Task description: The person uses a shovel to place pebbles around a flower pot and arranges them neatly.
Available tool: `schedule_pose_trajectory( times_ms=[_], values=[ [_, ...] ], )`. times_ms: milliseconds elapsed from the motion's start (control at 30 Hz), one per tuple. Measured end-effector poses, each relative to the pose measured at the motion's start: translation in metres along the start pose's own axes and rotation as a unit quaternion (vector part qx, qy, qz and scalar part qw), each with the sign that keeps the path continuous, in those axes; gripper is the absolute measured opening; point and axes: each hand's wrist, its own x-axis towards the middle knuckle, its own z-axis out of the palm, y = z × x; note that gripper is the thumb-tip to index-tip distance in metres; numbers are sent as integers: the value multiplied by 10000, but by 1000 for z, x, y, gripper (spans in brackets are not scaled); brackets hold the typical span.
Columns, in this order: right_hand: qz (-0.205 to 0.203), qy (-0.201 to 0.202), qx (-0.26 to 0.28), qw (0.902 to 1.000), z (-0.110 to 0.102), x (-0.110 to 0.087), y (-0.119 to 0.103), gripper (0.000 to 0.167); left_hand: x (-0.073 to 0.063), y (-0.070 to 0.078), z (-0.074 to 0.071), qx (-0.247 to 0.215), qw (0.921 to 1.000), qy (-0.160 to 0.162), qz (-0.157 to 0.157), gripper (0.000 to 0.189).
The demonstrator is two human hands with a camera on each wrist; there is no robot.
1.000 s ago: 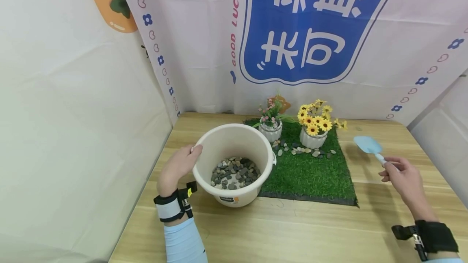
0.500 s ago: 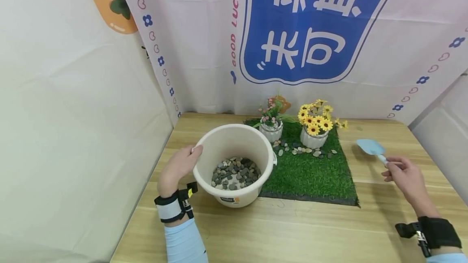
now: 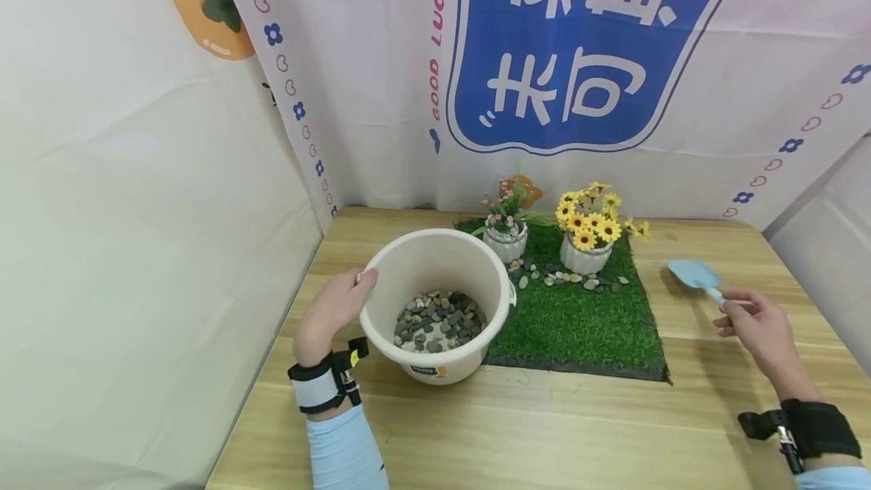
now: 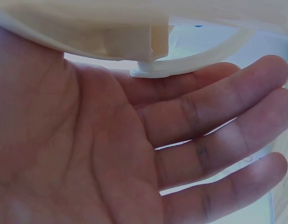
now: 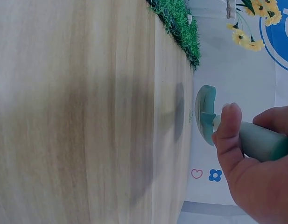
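A cream bucket [image 3: 435, 369] with grey and tan pebbles [image 3: 442, 321] on its bottom stands on the table. My left hand [image 3: 336, 312] holds the left side of its rim, thumb hooked over the edge. In the left wrist view, the other fingers [image 4: 214, 112] stretch out below the rim beside the bucket's white handle [image 4: 204, 63]. Off to the right, my right hand [image 3: 758, 324] grips a small light-blue shovel [image 3: 694, 274] by its handle. The shovel's blade [image 5: 207, 114] is held above the table, casting a shadow on the wood.
A green turf mat [image 3: 578, 331] lies right of the bucket. Toward its back stand a white pot of pink flowers [image 3: 506, 244] and a white pot of yellow flowers [image 3: 587, 257], with a row of pebbles [image 3: 568, 278] in front. A printed cloth [image 3: 381, 97] hangs behind the table.
My right hand has shifted slightly to the right with the shovel. The left hand and the bucket have stayed in place.
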Motion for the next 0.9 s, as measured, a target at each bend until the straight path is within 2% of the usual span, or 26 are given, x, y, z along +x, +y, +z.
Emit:
schedule_pose_trajectory(
  times_ms=[400, 700, 900],
  values=[
    [121, 2, -93, 9999, 1, 2, 5, 12, 1, 0, 0, 32, 9999, -32, -113, 61],
    [295, -49, -382, 9988, 3, 1, 5, 31, 0, 0, -1, 55, 9999, -33, -113, 61],
    [426, -339, -787, 9954, 0, 1, 8, 42, 0, 1, -2, 66, 10000, 16, -16, 60]
  ],
)
